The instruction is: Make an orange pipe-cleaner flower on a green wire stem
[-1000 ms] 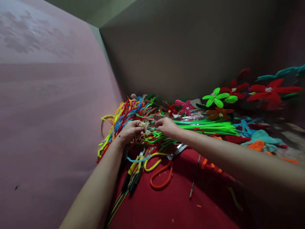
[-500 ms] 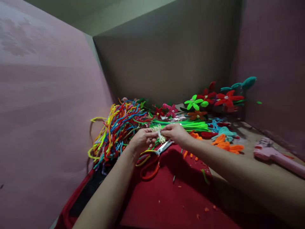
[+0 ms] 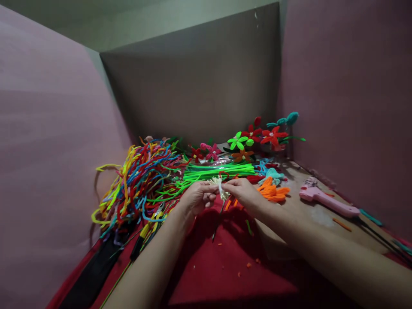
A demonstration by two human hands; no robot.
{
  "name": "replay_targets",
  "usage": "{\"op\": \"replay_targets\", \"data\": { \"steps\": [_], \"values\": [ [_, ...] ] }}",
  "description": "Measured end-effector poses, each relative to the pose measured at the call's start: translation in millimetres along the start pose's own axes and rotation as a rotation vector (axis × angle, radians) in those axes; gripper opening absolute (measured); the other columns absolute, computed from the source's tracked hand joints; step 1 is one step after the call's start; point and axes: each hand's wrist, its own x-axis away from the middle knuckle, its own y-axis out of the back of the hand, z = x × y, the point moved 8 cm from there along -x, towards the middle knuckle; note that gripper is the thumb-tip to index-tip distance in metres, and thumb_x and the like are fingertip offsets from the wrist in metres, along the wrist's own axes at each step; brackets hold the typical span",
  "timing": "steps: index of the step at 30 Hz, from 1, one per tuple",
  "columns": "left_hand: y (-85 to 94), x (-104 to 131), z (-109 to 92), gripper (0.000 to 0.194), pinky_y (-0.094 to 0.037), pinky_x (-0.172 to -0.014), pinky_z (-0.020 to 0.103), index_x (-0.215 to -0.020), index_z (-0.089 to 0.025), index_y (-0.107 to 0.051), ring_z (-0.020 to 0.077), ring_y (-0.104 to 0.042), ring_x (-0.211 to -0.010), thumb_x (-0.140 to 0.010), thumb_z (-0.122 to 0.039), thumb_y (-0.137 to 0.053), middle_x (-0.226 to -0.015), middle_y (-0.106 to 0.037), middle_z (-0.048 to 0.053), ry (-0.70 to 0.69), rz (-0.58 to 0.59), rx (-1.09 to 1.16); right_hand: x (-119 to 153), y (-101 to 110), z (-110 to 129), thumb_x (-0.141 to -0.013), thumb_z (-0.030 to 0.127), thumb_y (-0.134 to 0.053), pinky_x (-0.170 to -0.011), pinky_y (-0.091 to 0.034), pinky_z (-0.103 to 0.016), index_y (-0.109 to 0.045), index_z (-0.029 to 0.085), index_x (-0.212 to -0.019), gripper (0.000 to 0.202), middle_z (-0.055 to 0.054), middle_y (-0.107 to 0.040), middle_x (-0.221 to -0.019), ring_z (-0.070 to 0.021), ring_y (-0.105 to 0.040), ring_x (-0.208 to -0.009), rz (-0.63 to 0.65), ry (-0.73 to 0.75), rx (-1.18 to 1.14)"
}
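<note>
Between my two hands is a small bundle of cream flower stamens [image 3: 220, 187], pinched in at its white middle and fanned out at both ends. My left hand [image 3: 197, 198] grips it from the left with thumb and fingertips. From the other side, the fingertips of my right hand [image 3: 244, 193] are closed on the bundle's middle. A thin dark stick-like piece [image 3: 218, 222] lies below the bundle on the red cloth [image 3: 206, 266]. Behind my hands is a row of bright green pipe cleaners [image 3: 219, 171].
Multicoloured pipe cleaners [image 3: 141, 180] heap at left, near yellow-and-black pliers [image 3: 144, 231]. Fuzzy flowers [image 3: 270, 136] stand at the back right. Orange petals [image 3: 273, 191] and a pink glue gun [image 3: 331, 204] lie on the right. Pink walls rise both sides.
My view has swung right, so the surroundings sit further left. The red-and-yellow-handled scissors seen under my hands earlier are no longer in sight. Both hands still hold the stamen bundle.
</note>
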Motion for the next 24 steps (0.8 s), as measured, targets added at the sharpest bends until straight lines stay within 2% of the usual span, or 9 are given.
{"op": "replay_targets", "data": {
  "steps": [5,8,12,14,18,20,22,24],
  "values": [
    [-13.2,-2,10,0.021,-0.027,-0.031,0.014,-0.069,-0.012,-0.059,0.0036,-0.041,-0.033,-0.059,-0.021,-0.075,-0.045,-0.05,-0.005,-0.048,-0.065,-0.064,2,6,-9,-0.059,0.032,-0.067,-0.056,-0.034,-0.024,-0.067,0.012,-0.07,0.022,0.0,-0.058,-0.061,-0.0122,-0.048,-0.058,0.02,-0.027,-0.044],
    [-15.4,-1,5,0.024,-0.03,-0.034,0.014,-0.071,-0.012,-0.061,0.0027,-0.042,-0.035,-0.056,-0.023,-0.077,-0.048,-0.054,-0.004,-0.105,-0.061,-0.089,6,7,-10,-0.057,0.026,-0.068,-0.06,-0.037,-0.025,-0.067,0.012,-0.068,0.018,0.0,-0.06,-0.062,-0.0124,-0.05,-0.06,0.065,-0.037,-0.192],
    [-4.0,2,-6,0.027,-0.033,-0.039,0.014,-0.078,-0.014,-0.062,0.0027,-0.047,-0.041,-0.058,-0.024,-0.077,-0.066,-0.063,0.0,-0.179,-0.111,-0.065,9,11,-16,-0.056,0.017,-0.064,-0.06,-0.039,-0.025,-0.064,0.013,-0.066,0.011,-0.002,-0.062,-0.066,-0.0121,-0.052,-0.061,0.081,-0.114,-0.503],
    [0.0,4,-5,0.026,-0.034,-0.039,0.014,-0.08,-0.014,-0.062,0.0028,-0.048,-0.043,-0.059,-0.024,-0.076,-0.071,-0.065,0.001,-0.177,-0.134,-0.072,11,8,-22,-0.056,0.015,-0.061,-0.059,-0.04,-0.025,-0.064,0.013,-0.068,0.013,-0.005,-0.064,-0.07,-0.013,-0.054,-0.063,0.119,-0.191,-0.615],
    [-16.5,6,9,0.03,-0.037,-0.04,0.017,-0.091,-0.015,-0.065,0.0046,-0.05,-0.046,-0.065,-0.028,-0.072,-0.078,-0.066,0.004,-0.105,-0.017,-0.129,15,3,-26,-0.056,0.008,-0.057,-0.058,-0.041,-0.024,-0.062,0.013,-0.07,0.016,-0.004,-0.063,-0.069,-0.0119,-0.055,-0.06,0.175,-0.254,-0.74],
    [-22.3,7,11,0.033,-0.04,-0.042,0.019,-0.093,-0.014,-0.065,0.0073,-0.054,-0.05,-0.065,-0.029,-0.072,-0.081,-0.066,0.005,-0.088,0.002,-0.144,17,3,-28,-0.056,0.006,-0.056,-0.056,-0.04,-0.025,-0.06,0.013,-0.068,0.014,-0.003,-0.061,-0.065,-0.0115,-0.054,-0.058,0.175,-0.284,-0.761],
    [-16.5,9,4,0.032,-0.041,-0.043,0.02,-0.091,-0.014,-0.065,0.0091,-0.055,-0.052,-0.063,-0.027,-0.073,-0.083,-0.067,0.006,-0.119,-0.07,-0.164,18,5,-32,-0.059,0.006,-0.055,-0.056,-0.04,-0.025,-0.059,0.014,-0.071,0.015,-0.004,-0.062,-0.068,-0.0121,-0.054,-0.058,0.167,-0.327,-0.752],
    [-3.4,9,-6,0.026,-0.039,-0.042,0.02,-0.085,-0.014,-0.065,0.0084,-0.052,-0.048,-0.062,-0.025,-0.072,-0.075,-0.066,0.004,-0.177,-0.18,-0.252,17,9,-33,-0.061,0.006,-0.054,-0.056,-0.039,-0.026,-0.06,0.014,-0.076,0.019,-0.005,-0.064,-0.073,-0.0128,-0.054,-0.06,0.153,-0.339,-0.75]
  ]
}}
